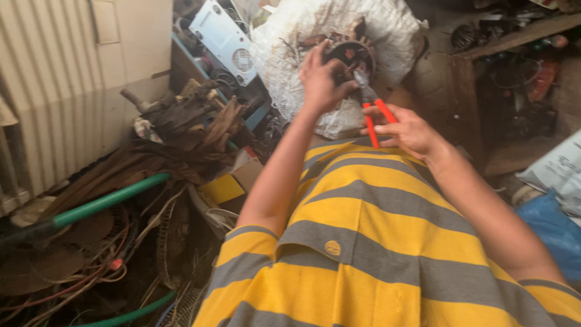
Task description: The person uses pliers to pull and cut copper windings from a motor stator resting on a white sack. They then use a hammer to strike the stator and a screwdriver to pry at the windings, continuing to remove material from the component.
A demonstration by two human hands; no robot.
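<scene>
My left hand (321,82) grips a round dark motor stator (351,57) with copper windings and holds it up in front of me. My right hand (405,130) is closed around the red handles of a pair of pliers (372,106). The pliers' metal jaws reach into the lower edge of the stator. Below both arms lies my yellow and grey striped shirt (363,242).
A white woven sack (339,36) sits behind the stator. To the left are a white fan heater (227,39), a heap of rusty scrap (187,121), green hoses (109,203), wires and a cardboard box (233,181). A wooden shelf (514,60) of parts stands right, blue plastic (554,230) below.
</scene>
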